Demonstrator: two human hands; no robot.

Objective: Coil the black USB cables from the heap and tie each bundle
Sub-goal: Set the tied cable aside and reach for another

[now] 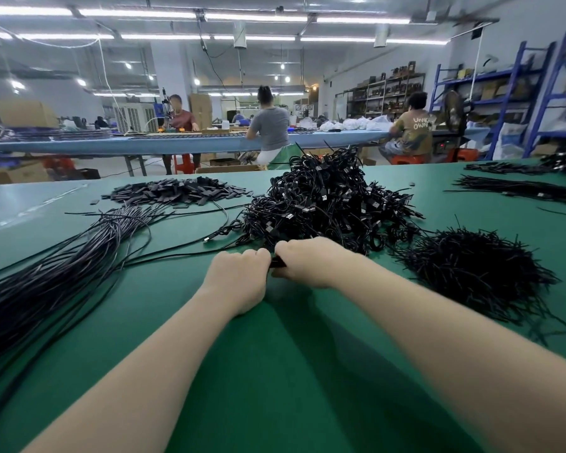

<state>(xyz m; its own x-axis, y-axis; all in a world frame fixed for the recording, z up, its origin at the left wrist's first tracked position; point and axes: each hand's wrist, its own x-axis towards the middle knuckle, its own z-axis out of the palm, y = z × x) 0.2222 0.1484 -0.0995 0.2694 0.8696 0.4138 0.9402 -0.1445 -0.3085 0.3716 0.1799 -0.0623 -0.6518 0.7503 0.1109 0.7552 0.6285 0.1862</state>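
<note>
**Two hands close together on a small black bundle at the foot of the cable heap**

The room is a big workshop with long tube lights on the ceiling, blue metal shelves (pixel 504 93) at the right, and three people sitting at a long blue table (pixel 144 146) behind. In front is a wide table with a smooth, matte green mat (pixel 275 371).

On the mat, the biggest black mass is the heap of coiled cables (pixel 327 204) in the middle, a tangled mound of thin glossy wire with small rectangular plugs sticking out. At the left lies a long sheaf of straight cables (pixel 56 276), slightly shiny, spreading like a fan toward the near edge. At the right is a bristly pile of short thin ties (pixel 471 273), like a nest of wires. Farther left behind, there is a flat pile of small black strips (pixel 177 191).

The left hand (pixel 239 276) and the right hand (pixel 304 263) meet just before the heap, knuckles almost touching. The fingers of both are curled tightly inward. Between them shows a small black bundle (pixel 277 263), mostly hidden; both hands seem to pinch it, but how the fingertips lie cannot be told.
</note>
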